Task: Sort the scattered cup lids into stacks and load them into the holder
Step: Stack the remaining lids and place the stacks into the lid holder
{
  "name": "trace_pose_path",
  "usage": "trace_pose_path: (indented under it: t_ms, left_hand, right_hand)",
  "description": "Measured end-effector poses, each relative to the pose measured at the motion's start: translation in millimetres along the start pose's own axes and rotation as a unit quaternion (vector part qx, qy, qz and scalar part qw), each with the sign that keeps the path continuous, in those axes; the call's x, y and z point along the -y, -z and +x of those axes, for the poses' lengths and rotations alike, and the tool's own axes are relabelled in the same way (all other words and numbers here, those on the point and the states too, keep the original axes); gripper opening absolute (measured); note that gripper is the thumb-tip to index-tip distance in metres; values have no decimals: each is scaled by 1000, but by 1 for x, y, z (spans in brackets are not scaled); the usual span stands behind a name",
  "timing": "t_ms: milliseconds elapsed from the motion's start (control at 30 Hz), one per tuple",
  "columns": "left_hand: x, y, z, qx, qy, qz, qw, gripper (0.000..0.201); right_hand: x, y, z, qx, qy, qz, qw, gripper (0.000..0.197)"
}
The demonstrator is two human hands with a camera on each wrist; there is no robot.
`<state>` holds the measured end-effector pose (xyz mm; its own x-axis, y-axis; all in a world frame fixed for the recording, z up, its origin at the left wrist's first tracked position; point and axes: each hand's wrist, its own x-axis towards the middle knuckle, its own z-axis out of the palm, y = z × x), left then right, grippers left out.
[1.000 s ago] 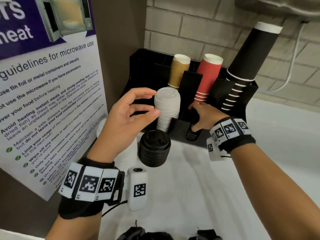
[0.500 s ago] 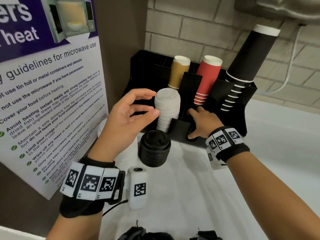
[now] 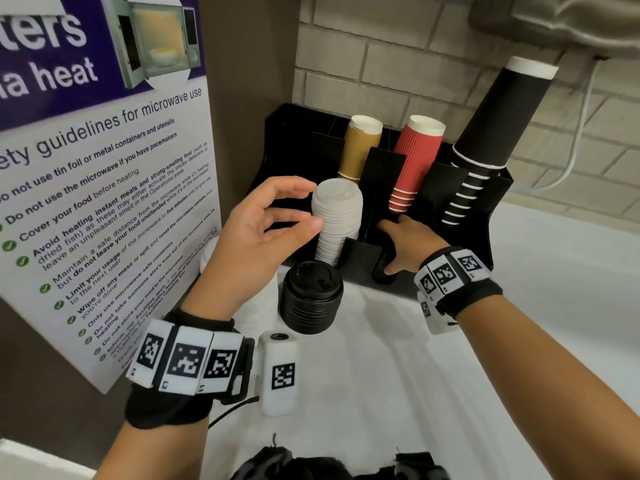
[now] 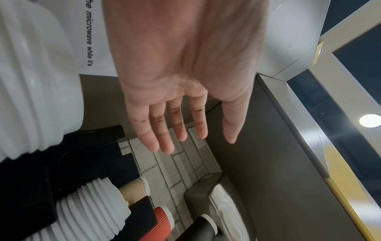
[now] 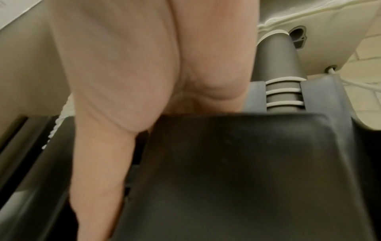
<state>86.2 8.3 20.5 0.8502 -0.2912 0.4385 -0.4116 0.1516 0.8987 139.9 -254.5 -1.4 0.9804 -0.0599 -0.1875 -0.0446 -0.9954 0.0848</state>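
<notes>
A black holder (image 3: 291, 133) stands at the back of the white counter. Its front left slot holds a tall stack of white lids (image 3: 336, 220), also seen in the left wrist view (image 4: 86, 212). My left hand (image 3: 310, 206) hovers open beside that stack, thumb tip at its side, gripping nothing (image 4: 216, 138). My right hand (image 3: 398, 244) reaches down into the middle front slot and holds a short stack of black lids (image 3: 382, 271); its fingertips are hidden behind the holder wall (image 5: 237, 163). A stack of black lids (image 3: 311, 296) and a white stack (image 3: 259, 306) stand on the counter.
Tan cups (image 3: 358, 147), red cups (image 3: 415, 161) and a tall leaning stack of black cups (image 3: 485, 140) fill the holder's rear slots. A microwave poster (image 3: 104, 202) covers the left wall. A grey dispenser (image 3: 571, 22) hangs overhead. White counter (image 3: 381, 375) stretches in front.
My right hand has sunk lower into the middle slot with the black lids. The left hand has stayed beside the white stack.
</notes>
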Motion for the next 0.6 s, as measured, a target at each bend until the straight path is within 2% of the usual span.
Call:
trace_pose_path:
  t_ms: [133, 400, 500, 600]
  left_hand:
    - [0, 1, 0, -8, 3, 6, 1000, 31]
    - [-1, -2, 0, -6, 7, 10, 1000, 31]
    - [1, -3, 0, 1, 8, 12, 1000, 32]
    - [3, -3, 0, 5, 7, 14, 1000, 32]
  right_hand:
    - [3, -8, -3, -39, 1, -18, 999, 81]
    - [6, -23, -16, -140, 25, -43, 989, 36]
    - [7, -30, -21, -163, 23, -52, 985, 29]
    - [8, -35, -22, -168, 15, -59, 984, 32]
